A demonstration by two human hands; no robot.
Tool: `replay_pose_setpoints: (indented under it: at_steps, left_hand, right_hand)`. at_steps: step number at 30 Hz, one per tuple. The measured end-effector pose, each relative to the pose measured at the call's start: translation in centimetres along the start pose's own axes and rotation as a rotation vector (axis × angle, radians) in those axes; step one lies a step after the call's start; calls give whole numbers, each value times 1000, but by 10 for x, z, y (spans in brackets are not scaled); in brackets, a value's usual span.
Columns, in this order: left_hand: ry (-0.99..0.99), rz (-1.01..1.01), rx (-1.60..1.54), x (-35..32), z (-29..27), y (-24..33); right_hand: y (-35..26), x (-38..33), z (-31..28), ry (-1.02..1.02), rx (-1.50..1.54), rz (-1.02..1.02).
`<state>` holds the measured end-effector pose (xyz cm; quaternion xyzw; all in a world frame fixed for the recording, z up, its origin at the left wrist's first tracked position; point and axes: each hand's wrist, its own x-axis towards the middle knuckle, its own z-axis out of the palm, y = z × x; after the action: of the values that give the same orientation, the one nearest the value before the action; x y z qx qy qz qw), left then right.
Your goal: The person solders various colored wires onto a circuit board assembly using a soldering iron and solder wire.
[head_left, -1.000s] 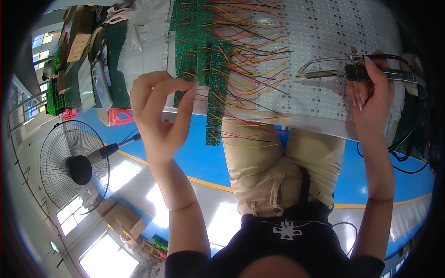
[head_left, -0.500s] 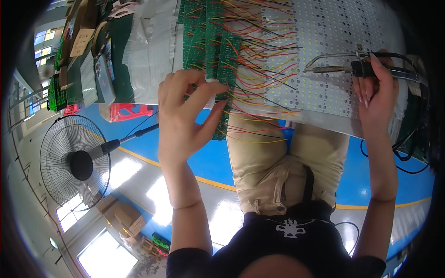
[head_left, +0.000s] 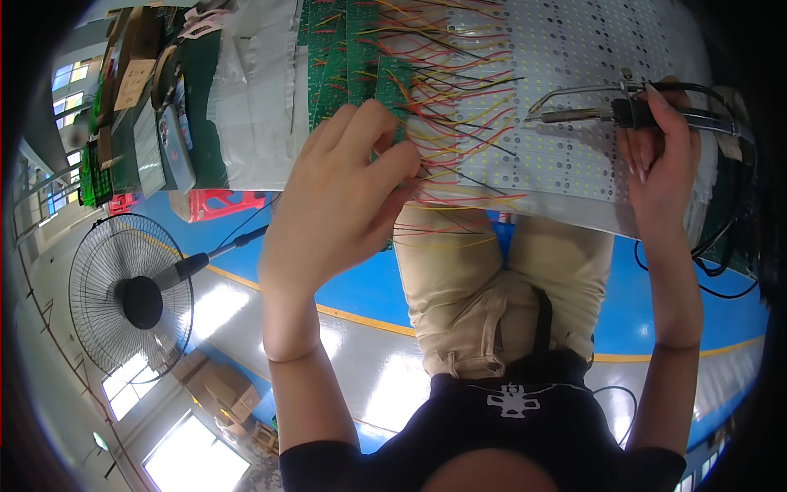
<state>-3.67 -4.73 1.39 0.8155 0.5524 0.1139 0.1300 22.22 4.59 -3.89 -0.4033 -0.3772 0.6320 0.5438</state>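
Green circuit boards (head_left: 362, 57) lie side by side on the bench, with red, yellow and black wires (head_left: 475, 86) fanning out from their right edges. My left hand (head_left: 332, 193) is over the near end of the boards, thumb and fingers closed together beside the wires. Whatever is between those fingertips is hidden. In my right hand (head_left: 668, 156) is a soldering iron (head_left: 578, 116) with a thin curved metal tube fixed above it. Its tip points left, near the loose wire ends, over a white sheet of LED boards (head_left: 566, 49) dotted with small yellowish and dark spots.
White wrapping (head_left: 254, 107) covers the bench left of the boards. A phone (head_left: 176, 148) and cardboard boxes (head_left: 135, 74) are farther left. Black cables (head_left: 721, 246) hang at the right edge. A standing fan (head_left: 139, 302) and a red plastic stool (head_left: 217, 203) are on the floor at left.
My left hand has moved slightly right and closed its thumb and fingers near the wires, covering more of the boards. The iron stays over the white sheet, almost unmoved.
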Motion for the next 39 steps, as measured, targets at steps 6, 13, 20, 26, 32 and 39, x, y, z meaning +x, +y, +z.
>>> replay_pose_setpoints:
  at_steps: [6, 13, 20, 26, 32, 39]
  left_hand:
    - [-25, 46, -6, 4, -3, -4]
    - [-50, 91, -181, 2, -3, -10]
    - [-98, 87, -276, 4, -3, -9]
    - [-144, 191, -389, 9, 0, -5]
    - [-116, 221, -483, 16, 7, 1]
    - [-151, 136, -469, 12, 10, 8]
  right_hand:
    - [-1, -1, -1, 0, 18, 15]
    - [0, -2, 1, 6, 20, -3]
    - [-2, -3, 0, -16, -59, 33]
    - [-4, -4, 3, -7, -70, 36]
    - [-3, -3, 0, -29, -77, 29]
    - [-4, -4, 1, -19, -89, 38]
